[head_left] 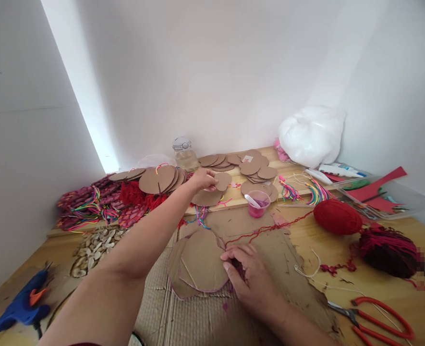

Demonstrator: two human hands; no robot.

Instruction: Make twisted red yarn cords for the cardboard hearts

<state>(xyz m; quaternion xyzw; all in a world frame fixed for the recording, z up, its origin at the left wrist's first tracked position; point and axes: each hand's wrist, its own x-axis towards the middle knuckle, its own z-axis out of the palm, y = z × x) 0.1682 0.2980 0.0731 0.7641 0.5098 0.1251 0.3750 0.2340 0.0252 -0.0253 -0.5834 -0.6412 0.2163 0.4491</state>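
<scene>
My left hand (205,179) is stretched out to the back of the table. Its fingers and thumb are closed on the edge of a small cardboard disc (224,181), above a larger cardboard piece (207,198). Nearer to me, two overlapping rounded cardboard pieces (202,262) with purple-edged rims lie on a corrugated cardboard sheet (158,307). My right hand (248,276) is curled at their right edge, thumb and fingers closed about the rim; its palm side is hidden. Red yarn (259,231) trails from near its fingertips to a red yarn ball (337,217).
Cardboard disc stacks (158,180), a lidded jar (184,154) and a cup of pink liquid (258,205) stand behind. At left lie seeds or shells (95,250) and a blue glue gun (25,302). Red-handled scissors (374,319), dark yarn (388,252) and a clear tray (414,209) are at right.
</scene>
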